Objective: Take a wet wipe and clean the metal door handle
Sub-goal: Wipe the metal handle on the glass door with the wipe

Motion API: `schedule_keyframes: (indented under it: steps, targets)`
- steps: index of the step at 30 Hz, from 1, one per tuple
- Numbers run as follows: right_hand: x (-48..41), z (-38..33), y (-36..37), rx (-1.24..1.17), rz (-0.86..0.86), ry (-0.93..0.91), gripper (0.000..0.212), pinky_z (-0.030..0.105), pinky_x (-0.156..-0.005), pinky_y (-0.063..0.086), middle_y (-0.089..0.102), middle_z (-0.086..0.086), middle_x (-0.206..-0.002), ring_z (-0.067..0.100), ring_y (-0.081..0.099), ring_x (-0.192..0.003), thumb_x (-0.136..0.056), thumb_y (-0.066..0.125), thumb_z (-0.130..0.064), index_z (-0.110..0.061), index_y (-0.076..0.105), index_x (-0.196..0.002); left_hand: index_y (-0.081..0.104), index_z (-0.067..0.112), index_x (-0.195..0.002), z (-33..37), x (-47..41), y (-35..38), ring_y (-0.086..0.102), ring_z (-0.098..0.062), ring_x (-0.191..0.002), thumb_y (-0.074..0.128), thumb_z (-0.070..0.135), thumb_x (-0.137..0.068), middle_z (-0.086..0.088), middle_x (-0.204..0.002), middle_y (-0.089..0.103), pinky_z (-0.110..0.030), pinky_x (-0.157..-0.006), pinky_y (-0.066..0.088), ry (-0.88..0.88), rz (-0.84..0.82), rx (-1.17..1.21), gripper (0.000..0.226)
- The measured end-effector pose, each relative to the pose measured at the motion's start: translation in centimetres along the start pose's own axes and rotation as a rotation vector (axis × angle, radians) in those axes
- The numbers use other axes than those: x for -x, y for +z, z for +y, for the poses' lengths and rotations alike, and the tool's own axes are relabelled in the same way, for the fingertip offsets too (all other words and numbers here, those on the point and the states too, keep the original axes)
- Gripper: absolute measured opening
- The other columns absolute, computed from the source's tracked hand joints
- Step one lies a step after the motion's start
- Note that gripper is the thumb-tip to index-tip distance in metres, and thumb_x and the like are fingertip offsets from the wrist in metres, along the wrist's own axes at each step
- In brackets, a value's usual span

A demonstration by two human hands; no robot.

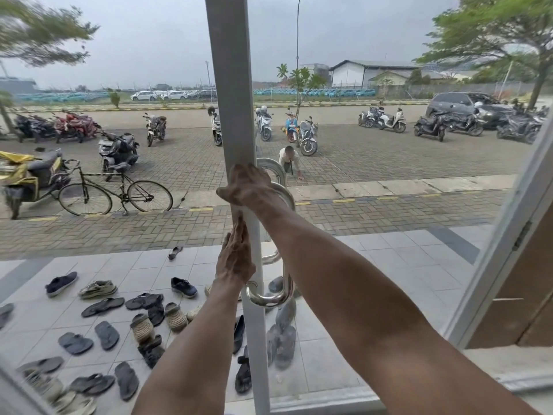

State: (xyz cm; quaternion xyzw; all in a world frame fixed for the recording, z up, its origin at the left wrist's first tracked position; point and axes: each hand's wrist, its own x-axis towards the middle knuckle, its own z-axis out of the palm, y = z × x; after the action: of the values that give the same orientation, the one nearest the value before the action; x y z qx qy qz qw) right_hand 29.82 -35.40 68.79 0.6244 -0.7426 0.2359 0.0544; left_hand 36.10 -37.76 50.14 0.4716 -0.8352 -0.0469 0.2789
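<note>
A polished metal door handle (270,298) is fixed upright on the pale frame (230,85) of a glass door. My right hand (248,187) is clasped over the frame at the handle's upper bend (273,167), and its wrist covers the upper part of the bar. My left hand (235,259) lies flat on the frame just below, fingers pointing up and together, holding nothing. A pale patch (239,210) shows between the two hands. I cannot tell whether that patch is a wet wipe or bare frame.
Through the glass, several sandals and shoes (143,319) lie scattered on a tiled porch. Beyond are a bicycle (115,194), parked scooters (302,134) and a crouching person (288,161) on the paving. An open door leaf with a hinge (522,235) stands at the right.
</note>
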Motion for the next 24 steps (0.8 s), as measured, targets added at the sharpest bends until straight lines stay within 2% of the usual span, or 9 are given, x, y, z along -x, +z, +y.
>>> schedule_keyframes:
  steps: [1,3,7,10,13,15,18,21,24]
  targets:
    - [-0.3,0.2,-0.4,-0.057,-0.017,-0.011,0.034,0.026,-0.057,0.042,0.054,-0.005,-0.065,0.014,0.049,-0.057,-0.083,0.07,-0.036,-0.021,0.048,-0.062,-0.014,0.009,-0.156,0.2,0.0,-0.2,0.003,-0.012,-0.152,0.058,-0.007,-0.073,-0.001,-0.165,-0.018,-0.031,-0.124,0.005,0.004,0.006,0.007,0.111]
    - [-0.4,0.9,-1.3,-0.148,-0.063,-0.012,0.037,0.024,-0.047,0.033,0.044,-0.007,-0.057,0.012,0.04,-0.049,-0.083,0.071,-0.031,-0.023,0.044,-0.06,-0.016,0.008,-0.155,0.3,0.2,-0.5,0.002,-0.013,-0.153,0.06,-0.006,-0.075,-0.001,-0.164,-0.021,-0.028,-0.123,0.002,0.017,0.003,-0.053,0.112]
    - [0.1,2.7,-2.5,-0.237,-0.093,0.021,0.031,0.03,-0.052,0.045,0.055,-0.002,-0.064,0.016,0.054,-0.058,-0.081,0.071,-0.033,-0.019,0.051,-0.061,-0.008,0.004,-0.156,0.6,0.4,-0.3,0.005,-0.016,-0.153,0.062,-0.003,-0.077,0.0,-0.164,-0.02,-0.028,-0.123,0.004,-0.001,-0.013,-0.069,0.106]
    - [0.5,3.6,-2.2,-0.305,0.053,0.07,0.029,0.037,-0.062,0.06,0.068,0.004,-0.068,0.026,0.069,-0.069,-0.074,0.072,-0.038,-0.013,0.062,-0.062,-0.009,0.004,-0.156,0.9,0.3,-0.2,0.004,-0.015,-0.153,0.061,-0.004,-0.078,0.0,-0.164,-0.021,-0.029,-0.124,0.004,-0.004,0.001,-0.032,0.105]
    - [2.1,3.6,-0.6,-0.106,0.17,-0.125,0.019,0.035,-0.084,0.058,0.074,0.015,-0.087,0.029,0.071,-0.086,-0.084,0.066,-0.024,-0.007,0.075,-0.088,-0.012,0.005,-0.156,1.4,0.4,-0.1,0.008,-0.015,-0.152,0.059,-0.005,-0.077,-0.002,-0.165,-0.016,-0.029,-0.124,0.004,-0.021,0.019,0.008,0.107]
    - [3.1,3.4,0.5,0.077,0.216,-0.33,0.029,0.034,-0.112,0.039,0.07,0.016,-0.112,0.03,0.064,-0.112,-0.088,0.062,-0.018,-0.004,0.068,-0.112,-0.008,0.007,-0.157,1.4,0.4,0.1,0.016,-0.017,-0.151,0.058,-0.007,-0.074,-0.004,-0.166,-0.005,-0.029,-0.124,0.006,-0.034,0.033,0.026,0.107]
    - [2.7,3.4,2.2,0.384,0.191,-0.51,0.047,0.039,-0.124,0.018,0.055,0.017,-0.137,0.032,0.048,-0.133,-0.09,0.059,-0.018,0.004,0.057,-0.132,0.005,0.006,-0.157,1.4,0.3,0.1,0.022,-0.024,-0.15,0.06,-0.007,-0.073,-0.006,-0.165,0.009,-0.033,-0.124,0.017,-0.025,0.034,0.024,0.101]
    - [3.2,4.1,2.6,0.621,0.147,-0.618,0.038,0.049,-0.121,0.019,0.055,0.023,-0.14,0.039,0.038,-0.14,-0.09,0.053,-0.018,0.001,0.069,-0.119,0.009,0.009,-0.158,1.7,0.5,-0.3,0.023,-0.023,-0.149,0.06,-0.006,-0.077,-0.002,-0.165,0.009,-0.036,-0.121,0.026,-0.025,0.038,0.007,0.097]
    - [4.4,5.7,2.5,0.727,0.221,-0.767,0.025,0.053,-0.117,0.026,0.061,0.027,-0.131,0.041,0.045,-0.136,-0.085,0.061,-0.013,0.003,0.076,-0.097,0.002,0.01,-0.158,1.1,0.2,-0.2,0.016,-0.02,-0.151,0.059,-0.005,-0.076,-0.001,-0.166,0.002,-0.031,-0.124,0.014,-0.005,0.027,-0.024,0.101]
